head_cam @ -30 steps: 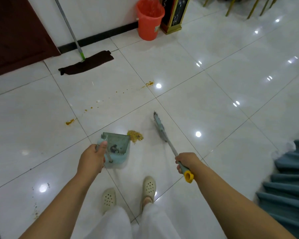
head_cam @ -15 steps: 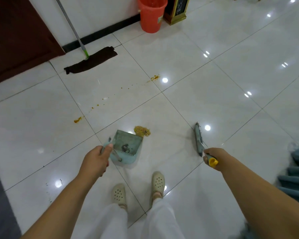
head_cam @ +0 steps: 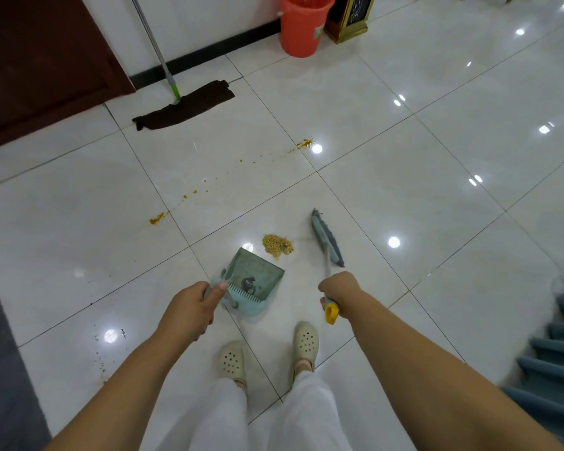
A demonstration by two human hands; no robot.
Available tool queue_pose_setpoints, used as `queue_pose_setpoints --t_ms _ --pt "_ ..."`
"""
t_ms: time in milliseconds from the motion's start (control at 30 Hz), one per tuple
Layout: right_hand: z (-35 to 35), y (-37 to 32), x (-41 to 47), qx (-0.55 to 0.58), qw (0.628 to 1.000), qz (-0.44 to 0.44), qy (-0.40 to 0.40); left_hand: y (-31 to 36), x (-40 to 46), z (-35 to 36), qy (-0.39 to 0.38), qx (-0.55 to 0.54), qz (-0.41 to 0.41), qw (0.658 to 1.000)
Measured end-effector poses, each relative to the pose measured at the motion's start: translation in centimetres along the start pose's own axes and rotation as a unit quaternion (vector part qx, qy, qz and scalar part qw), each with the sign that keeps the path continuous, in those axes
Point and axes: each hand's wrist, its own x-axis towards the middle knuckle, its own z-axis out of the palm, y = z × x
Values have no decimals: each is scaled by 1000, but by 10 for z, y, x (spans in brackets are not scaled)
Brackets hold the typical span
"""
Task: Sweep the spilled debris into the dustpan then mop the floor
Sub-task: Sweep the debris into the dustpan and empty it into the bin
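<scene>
In the head view, one dustpan (head_cam: pixel 253 278), one hand broom (head_cam: pixel 327 239), one flat mop (head_cam: pixel 184 104) and one orange bucket (head_cam: pixel 302 26) are counted, along with two hands and two feet in pale perforated clogs (head_cam: pixel 231 360).

The spilled debris is seen in several patches on the glossy white tiled floor (head_cam: pixel 420 196). One gathered pile of yellowish grains (head_cam: pixel 277 244) lies just beyond the far lip of the dustpan, between it and the broom head. One small orange patch (head_cam: pixel 157 218) lies further off to the left on a tile joint, another (head_cam: pixel 305 143) lies far and slightly right, and a thin line of specks is strung between these two. A scatter of dark specks (head_cam: pixel 101 353) is seen near the left forearm.

The left hand (head_cam: pixel 191 309) is clenched around the dustpan's handle, with the thumb laid along the top of it; the pale blue pan is held low over the floor, its mouth turned toward the pile, and a little dark dirt is seen inside it. The right hand (head_cam: pixel 337 289) is closed in a fist around the broom's thin shaft, just above its yellow end cap; the grey bristled head is set to the right of the pile, apart from it.

The mop is seen far to the left, its dark pad flat on the floor and its handle leaned toward the wall. The bucket stands against the far wall, beside a gold-framed board (head_cam: pixel 352 19). Folded teal fabric (head_cam: pixel 560 353) is seen at the right edge.
</scene>
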Motion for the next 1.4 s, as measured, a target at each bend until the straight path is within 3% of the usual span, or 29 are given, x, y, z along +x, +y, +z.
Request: queue_pose_setpoints --t_ms 67,233,367,533,700,967,1400 --pt "18 -2 -12 -153 987 -50 3 -4 3 -5 -17 23 10 1000" --pt "46 -14 -13 -119 992 -18 -32 -10 12 -21 -42 62 16 997" --pt "51 -16 -30 -179 982 -4 -62 -11 19 -27 -51 80 22 995" --pt "31 -19 -53 -249 962 5 -107 -13 22 -27 -42 103 37 993" --pt "2 -21 -90 -221 966 14 -131 -16 19 -30 -39 96 40 994" --pt "10 -19 -119 -287 950 -46 -116 -28 4 -28 -46 76 41 995" --pt "28 -27 -45 -387 916 -74 -71 -56 -41 -18 -19 21 -15 999"
